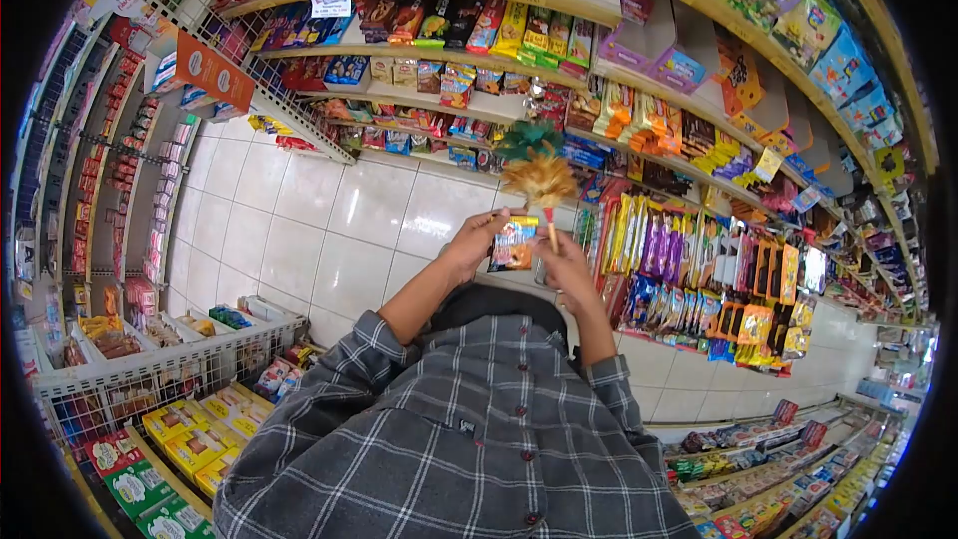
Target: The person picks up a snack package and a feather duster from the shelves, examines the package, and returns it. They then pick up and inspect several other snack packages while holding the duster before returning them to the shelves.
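Head view: left fingers (pixel 488 221) pinch a packet (pixel 514 244) beside the feather duster (pixel 539 178), right fingers (pixel 565 252) grip its handle (pixel 551 227); steady packet, light strokes should work best.

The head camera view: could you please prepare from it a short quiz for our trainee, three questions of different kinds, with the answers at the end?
1. Open question: What does the person's left hand hold?
2. True or false: The feather duster is held by its handle in the right hand.
3. Fill the gap: The floor is laid with pale ____.

Key:
1. A small packet with a colourful print; the writing is too small to read surely.
2. True; the feathers point away from the person's body.
3. Tiles.
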Demonstrator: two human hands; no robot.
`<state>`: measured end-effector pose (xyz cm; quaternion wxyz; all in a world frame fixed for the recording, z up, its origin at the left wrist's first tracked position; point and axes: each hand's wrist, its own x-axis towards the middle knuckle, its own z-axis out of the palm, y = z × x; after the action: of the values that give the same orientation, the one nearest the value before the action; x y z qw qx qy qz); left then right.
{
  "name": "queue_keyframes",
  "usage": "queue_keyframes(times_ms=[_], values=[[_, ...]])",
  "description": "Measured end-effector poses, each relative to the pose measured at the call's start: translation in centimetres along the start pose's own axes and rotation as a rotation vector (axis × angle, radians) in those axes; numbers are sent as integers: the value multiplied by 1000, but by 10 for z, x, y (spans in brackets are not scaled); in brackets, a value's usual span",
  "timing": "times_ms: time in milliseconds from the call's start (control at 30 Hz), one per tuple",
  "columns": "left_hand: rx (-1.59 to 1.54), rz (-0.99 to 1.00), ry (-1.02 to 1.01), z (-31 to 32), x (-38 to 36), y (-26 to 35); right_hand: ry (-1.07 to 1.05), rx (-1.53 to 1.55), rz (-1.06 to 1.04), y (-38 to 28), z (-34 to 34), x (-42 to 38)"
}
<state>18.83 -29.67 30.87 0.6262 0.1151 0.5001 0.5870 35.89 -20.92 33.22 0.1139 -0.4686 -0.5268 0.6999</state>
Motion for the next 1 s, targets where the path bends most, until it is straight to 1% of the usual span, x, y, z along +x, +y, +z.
queue_keyframes(times_ms=[33,100,133,167,233,267,333,433,467,533,567,600,667,733,767,833,900,1000], values=[[0,-17,-11,-6,7,2,-61,73,68,1,9,16],[127,-48,60,-24,20,13,-64,148,153,3,29,43],[198,15,115,-38,32,11,-62,238,140,14,36,62],[374,201,212,-60,56,-5,-15,311,162,25,43,86],[477,438,499,-95,95,-32,57,399,150,46,54,139],[488,411,486,-113,105,-47,94,370,148,60,58,162],[520,376,447,-150,127,-56,168,323,125,62,74,227],[734,177,325,-203,139,-103,197,174,-69,74,82,317],[790,178,277,-221,143,-127,229,135,-116,70,86,340],[855,223,228,-235,146,-137,266,75,-194,57,89,379],[888,251,202,-239,147,-136,253,123,-223,45,92,391],[868,258,196,-243,155,-130,216,225,-262,47,91,414],[923,372,207,-253,177,-113,187,312,-223,29,94,437],[958,478,222,-260,203,-88,221,326,-271,19,101,461],[966,525,230,-261,216,-73,180,341,-275,14,102,471],[1009,633,234,-263,245,-48,181,286,-329,9,111,484],[1032,746,242,-256,271,-22,200,161,-362,11,116,496],[1099,811,195,-241,304,7,282,32,-426,24,117,512]])
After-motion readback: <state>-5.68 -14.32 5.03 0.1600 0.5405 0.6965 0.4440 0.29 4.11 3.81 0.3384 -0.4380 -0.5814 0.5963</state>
